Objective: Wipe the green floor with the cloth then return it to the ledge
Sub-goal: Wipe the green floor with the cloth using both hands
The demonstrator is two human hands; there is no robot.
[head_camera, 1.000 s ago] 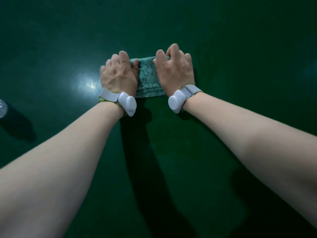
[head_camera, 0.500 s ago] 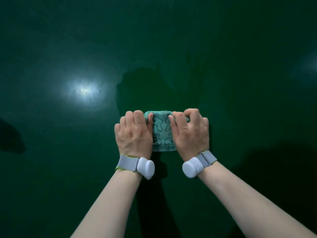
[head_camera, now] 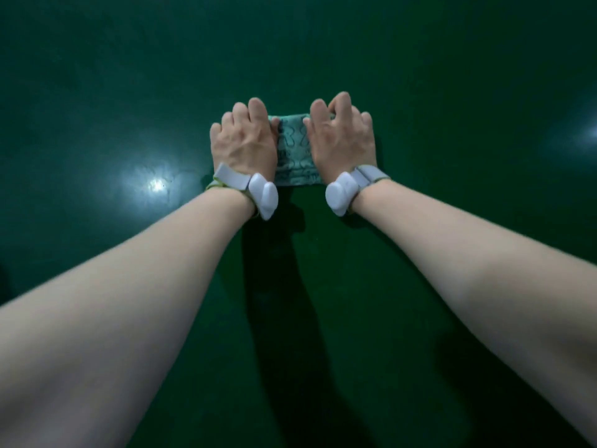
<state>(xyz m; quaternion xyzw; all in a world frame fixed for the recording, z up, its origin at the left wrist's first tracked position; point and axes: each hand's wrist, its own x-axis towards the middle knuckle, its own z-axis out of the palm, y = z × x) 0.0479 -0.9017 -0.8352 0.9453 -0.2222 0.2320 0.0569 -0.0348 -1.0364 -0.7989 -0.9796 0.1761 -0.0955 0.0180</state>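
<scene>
I have my left hand (head_camera: pixel 244 145) and right hand (head_camera: pixel 340 140) pressed palm-down, fingers curled, on the folded cloth (head_camera: pixel 295 150) lying flat on the green floor (head_camera: pixel 420 76); it looks soft, light and limp, so I'd pinch a folded edge

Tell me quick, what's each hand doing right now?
Left hand: pressed palm-down on the cloth, fingers curled over it.
Right hand: same, on the cloth.

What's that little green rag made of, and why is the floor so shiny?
The cloth looks like soft woven or terry fabric: it is folded, with a printed pattern and a fuzzy lower edge. The green floor seems hard, smooth and glossy, perhaps painted or coated, since it mirrors a bright light.
</scene>
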